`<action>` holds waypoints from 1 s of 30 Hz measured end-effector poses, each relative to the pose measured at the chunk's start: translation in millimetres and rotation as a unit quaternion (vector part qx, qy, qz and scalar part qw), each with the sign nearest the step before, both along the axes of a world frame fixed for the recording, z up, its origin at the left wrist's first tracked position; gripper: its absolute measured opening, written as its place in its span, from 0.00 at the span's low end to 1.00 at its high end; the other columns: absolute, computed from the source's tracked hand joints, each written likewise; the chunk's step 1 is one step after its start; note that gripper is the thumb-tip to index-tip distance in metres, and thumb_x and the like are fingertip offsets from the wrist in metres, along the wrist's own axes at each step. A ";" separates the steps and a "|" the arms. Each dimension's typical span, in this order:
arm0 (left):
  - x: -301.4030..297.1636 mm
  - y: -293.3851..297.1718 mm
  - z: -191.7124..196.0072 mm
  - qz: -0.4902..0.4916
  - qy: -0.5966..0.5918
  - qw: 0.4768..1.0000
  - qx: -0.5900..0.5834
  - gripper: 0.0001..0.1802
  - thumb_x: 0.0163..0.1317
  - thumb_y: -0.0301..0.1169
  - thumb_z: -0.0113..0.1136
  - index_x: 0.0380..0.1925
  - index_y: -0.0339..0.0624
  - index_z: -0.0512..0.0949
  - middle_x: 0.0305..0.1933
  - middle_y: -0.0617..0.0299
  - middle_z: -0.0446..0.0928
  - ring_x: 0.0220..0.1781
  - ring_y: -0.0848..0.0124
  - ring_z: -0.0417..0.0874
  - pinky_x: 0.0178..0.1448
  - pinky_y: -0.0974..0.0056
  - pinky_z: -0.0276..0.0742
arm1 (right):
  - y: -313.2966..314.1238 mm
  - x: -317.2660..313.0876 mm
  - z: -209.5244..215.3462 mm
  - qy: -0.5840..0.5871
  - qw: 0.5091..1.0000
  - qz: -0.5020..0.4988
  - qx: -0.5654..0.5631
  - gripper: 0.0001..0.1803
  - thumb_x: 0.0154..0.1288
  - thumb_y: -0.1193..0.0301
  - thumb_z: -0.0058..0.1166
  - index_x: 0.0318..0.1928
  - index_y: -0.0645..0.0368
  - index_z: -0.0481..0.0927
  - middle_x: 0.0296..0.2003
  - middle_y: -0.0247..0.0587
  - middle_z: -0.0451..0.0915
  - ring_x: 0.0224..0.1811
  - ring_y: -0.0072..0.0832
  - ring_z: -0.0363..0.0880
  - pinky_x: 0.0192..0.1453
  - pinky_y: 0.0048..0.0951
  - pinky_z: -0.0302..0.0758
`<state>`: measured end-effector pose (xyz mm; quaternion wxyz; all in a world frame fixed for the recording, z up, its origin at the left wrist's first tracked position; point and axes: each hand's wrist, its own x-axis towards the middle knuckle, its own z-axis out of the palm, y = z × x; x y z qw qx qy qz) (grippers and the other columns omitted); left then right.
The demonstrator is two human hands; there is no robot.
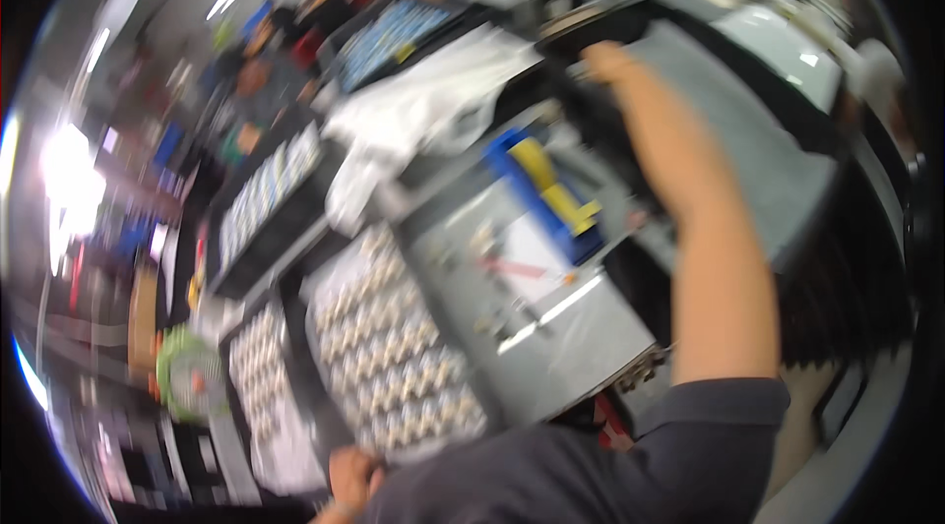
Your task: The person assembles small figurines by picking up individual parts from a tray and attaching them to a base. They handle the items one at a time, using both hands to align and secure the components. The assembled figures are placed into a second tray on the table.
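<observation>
My right arm reaches far forward, and my right hand (pixel 607 61) is closed at the far left rim of a black crate (pixel 655 10). The crate has a grey sheet (pixel 728 130) spread inside it. Motion blur softens the fingers there, but they look wrapped over the rim. My left hand (pixel 352 477) is low in the picture, with its fingers curled beside the near edge of a tray of small parts (pixel 389 357). Whatever it grips, if anything, is hidden. Rows of small pale, metallic pieces fill that tray.
A grey work surface (pixel 591 347) holds a blue and yellow fixture (pixel 546 191) and scattered small parts. Behind it lies a white plastic sheet (pixel 433 106). Another parts tray (pixel 261 376) and a green fan (pixel 189 374) are at the left. Other people (pixel 261 81) work farther back.
</observation>
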<state>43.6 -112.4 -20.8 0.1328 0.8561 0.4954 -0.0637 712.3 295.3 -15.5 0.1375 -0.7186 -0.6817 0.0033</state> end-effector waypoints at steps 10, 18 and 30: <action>19.0 73.1 17.9 0.182 -0.286 0.939 -0.059 0.08 0.55 0.29 0.59 0.33 0.38 0.74 0.36 0.53 0.76 0.39 0.58 0.78 0.46 0.58 0.72 | 28.6 137.8 58.6 -0.020 0.969 0.018 0.244 0.09 0.63 0.69 0.53 0.41 0.57 0.76 0.33 0.42 0.78 0.39 0.31 0.79 0.43 0.30 0.72; 45.6 312.5 -30.3 0.084 -0.166 0.963 0.197 0.12 0.60 0.34 0.52 0.43 0.47 0.77 0.41 0.55 0.78 0.46 0.56 0.78 0.49 0.54 0.74 | -190.8 -223.9 185.2 0.303 0.855 0.335 0.256 0.11 0.67 0.71 0.46 0.46 0.62 0.76 0.38 0.36 0.77 0.37 0.18 0.72 0.41 0.18 0.67; 107.6 388.3 -64.8 0.156 -0.281 0.932 0.166 0.16 0.59 0.32 0.56 0.49 0.49 0.74 0.47 0.48 0.76 0.47 0.56 0.80 0.53 0.57 0.74 | -392.5 -405.2 213.1 0.494 0.656 0.516 0.244 0.05 0.60 0.64 0.50 0.28 0.45 0.72 0.24 0.22 0.70 0.23 0.21 0.67 0.26 0.20 0.60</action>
